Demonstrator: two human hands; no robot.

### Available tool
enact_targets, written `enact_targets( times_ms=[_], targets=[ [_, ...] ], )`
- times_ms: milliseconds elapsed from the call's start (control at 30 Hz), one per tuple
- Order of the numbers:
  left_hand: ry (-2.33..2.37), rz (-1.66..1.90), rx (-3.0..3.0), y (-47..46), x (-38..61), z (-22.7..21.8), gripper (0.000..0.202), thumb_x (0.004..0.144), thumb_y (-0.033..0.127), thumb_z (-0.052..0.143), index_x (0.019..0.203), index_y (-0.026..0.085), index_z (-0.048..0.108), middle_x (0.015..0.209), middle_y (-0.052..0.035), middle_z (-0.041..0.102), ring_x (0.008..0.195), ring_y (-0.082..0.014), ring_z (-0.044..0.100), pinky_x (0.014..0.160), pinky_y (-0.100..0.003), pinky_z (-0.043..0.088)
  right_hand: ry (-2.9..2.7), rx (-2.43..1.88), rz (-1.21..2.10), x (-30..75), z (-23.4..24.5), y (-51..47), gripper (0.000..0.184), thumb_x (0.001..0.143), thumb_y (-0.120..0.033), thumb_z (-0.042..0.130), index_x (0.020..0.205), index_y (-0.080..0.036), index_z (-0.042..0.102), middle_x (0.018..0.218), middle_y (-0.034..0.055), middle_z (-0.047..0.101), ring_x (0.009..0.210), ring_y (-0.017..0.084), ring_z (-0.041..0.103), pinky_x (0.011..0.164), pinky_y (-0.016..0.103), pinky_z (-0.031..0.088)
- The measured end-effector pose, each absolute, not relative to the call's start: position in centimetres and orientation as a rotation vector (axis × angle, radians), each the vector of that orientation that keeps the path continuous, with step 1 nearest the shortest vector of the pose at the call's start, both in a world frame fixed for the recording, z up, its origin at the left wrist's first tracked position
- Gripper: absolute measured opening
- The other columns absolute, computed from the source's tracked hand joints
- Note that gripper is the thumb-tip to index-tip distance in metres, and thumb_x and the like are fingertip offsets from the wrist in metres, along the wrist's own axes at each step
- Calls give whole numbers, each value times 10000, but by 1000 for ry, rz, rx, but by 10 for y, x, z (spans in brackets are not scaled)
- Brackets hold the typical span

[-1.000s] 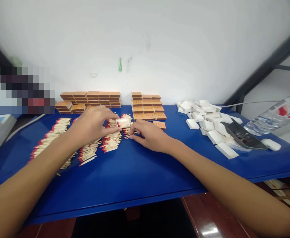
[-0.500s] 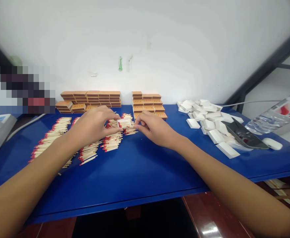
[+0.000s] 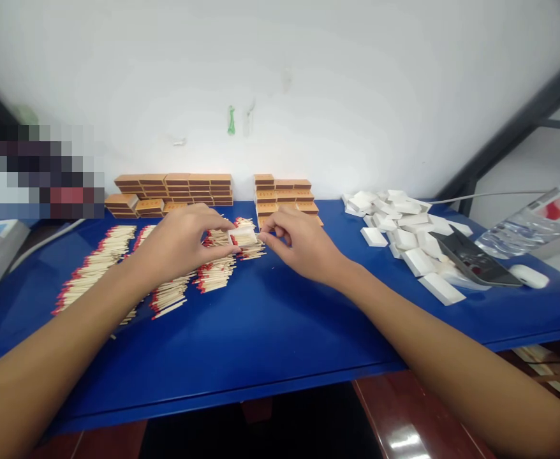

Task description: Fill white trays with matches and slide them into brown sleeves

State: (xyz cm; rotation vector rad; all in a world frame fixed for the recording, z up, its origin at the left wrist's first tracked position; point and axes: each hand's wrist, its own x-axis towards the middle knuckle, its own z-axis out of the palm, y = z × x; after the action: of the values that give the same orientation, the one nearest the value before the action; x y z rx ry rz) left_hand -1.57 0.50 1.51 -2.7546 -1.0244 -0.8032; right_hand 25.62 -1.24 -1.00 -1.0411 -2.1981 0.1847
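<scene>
both bare forearms are reaching forward and angling inward; the left hand (image 3: 179,242) is curling palm-down, thumb and fingertips pinching together, while the right hand (image 3: 303,245) is pinching thumb against forefinger just beside it.
</scene>
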Motion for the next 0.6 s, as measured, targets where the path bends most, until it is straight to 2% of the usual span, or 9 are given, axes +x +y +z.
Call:
enact_targets(
  times_ms=[200,600],
  targets=[
    [-1041,-794,-2713,11,-22,16,412,1003,572,692,1124,207,840,1023,-76,842,952,-263,756,853,-389,549,-2429,-1178,298,254,-22,-9,81,1028,-197,697,948,-181,700,982,46,603,854,179,550,750,306,373],
    [-1048,-749,-2726,10,-22,18,378,983,532,727,1141,209,844,1024,-90,835,983,-281,749,873,-399,545,-2524,-1223,339,262,-16,-6,114,1044,-176,637,933,-188,658,990,62,642,843,186,575,744,301,388]
  ],
)
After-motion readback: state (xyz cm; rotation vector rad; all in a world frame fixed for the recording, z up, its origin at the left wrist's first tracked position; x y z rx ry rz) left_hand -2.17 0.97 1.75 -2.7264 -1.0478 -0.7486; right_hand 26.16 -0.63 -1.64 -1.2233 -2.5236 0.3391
